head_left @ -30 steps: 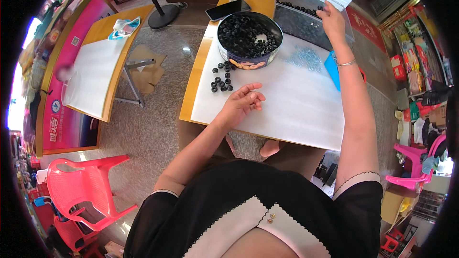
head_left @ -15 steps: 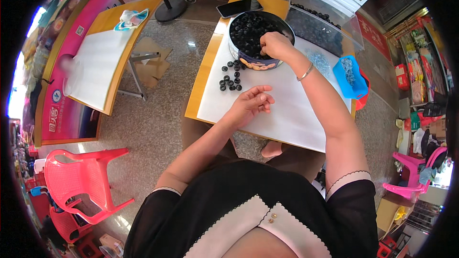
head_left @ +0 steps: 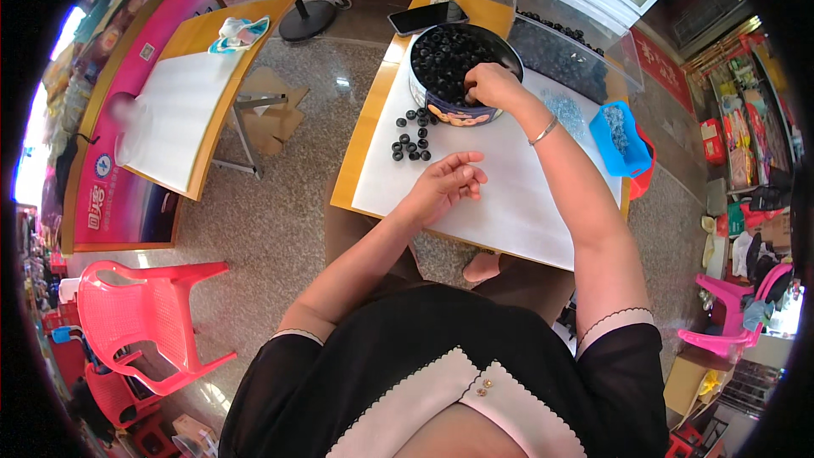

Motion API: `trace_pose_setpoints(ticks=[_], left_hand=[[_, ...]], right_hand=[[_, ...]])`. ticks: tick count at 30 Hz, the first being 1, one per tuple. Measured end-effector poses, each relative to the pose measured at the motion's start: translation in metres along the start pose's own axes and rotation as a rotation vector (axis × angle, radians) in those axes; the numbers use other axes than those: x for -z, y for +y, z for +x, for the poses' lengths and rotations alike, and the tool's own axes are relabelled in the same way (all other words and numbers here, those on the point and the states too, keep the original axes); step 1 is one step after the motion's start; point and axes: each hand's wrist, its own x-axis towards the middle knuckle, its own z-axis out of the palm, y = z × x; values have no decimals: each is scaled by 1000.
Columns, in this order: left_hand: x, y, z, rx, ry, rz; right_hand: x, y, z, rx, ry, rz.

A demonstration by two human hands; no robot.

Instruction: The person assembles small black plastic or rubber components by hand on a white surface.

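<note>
My right hand reaches over the near rim of a round tin, its fingers curled down against the small black ring-like pieces that fill it. The fingertips are hidden, so what they hold cannot be made out. My left hand hovers palm up above the white sheet, open and empty, fingers loosely bent and apart. Between that hand and the tin lies a small group of the same black pieces, several of them showing holes.
Right of the tin stands a clear box of black pieces. Beside it are a scatter of small clear bluish pieces and a blue tray holding more. A phone lies behind the tin. A pink chair stands at left.
My right hand stays in the tin with its fingers slightly shifted. The left hand holds its place, and the whole view has moved very slightly.
</note>
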Motion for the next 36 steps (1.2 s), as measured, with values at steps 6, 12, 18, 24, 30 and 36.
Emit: trace_pose_setpoints(ticks=[6,12,18,24,30,36], left_hand=[[1,0,1,-12,-5,-5],[1,-3,-3,-17,-12,-36],[5,-7,-2,-172,65,-85],[-1,-10,1,-267,134,21],[3,-10,0,-191,140,27],[0,-5,-1,-158,111,-53]], right_hand=[[6,-10,0,-20,-59,-48],[23,-3,-27,-56,194,296],[-10,-33,-117,-193,258,1366],[-62,-65,-160,-368,339,1618],[-61,-73,-173,-361,444,1531],[-61,-74,-181,-177,579,1179]])
